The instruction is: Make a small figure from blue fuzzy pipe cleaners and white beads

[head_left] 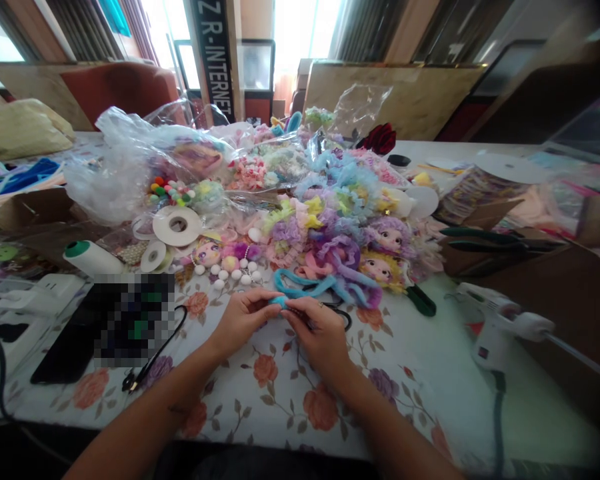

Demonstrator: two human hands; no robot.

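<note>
Both my hands meet over the floral tablecloth (260, 393) near the table's front. My left hand (243, 317) pinches the near end of a fuzzy blue pipe cleaner (305, 285), fingers closed on it. My right hand (320, 330) is closed on the same blue end from the other side, touching the left hand's fingertips. The rest of the blue pipe cleaner loops away toward the doll heads (383, 267). Black scissors handles (344, 315) peek out behind my right hand.
A heap of pastel ruffles, dolls and plastic bags (130, 160) fills the table's middle and back. Ribbon spools (177, 225) and white pompoms (230, 273) lie at left. A white glue gun (500, 330) stands at right, green-handled pliers (480, 240) beyond it. A phone (65, 347) lies at left.
</note>
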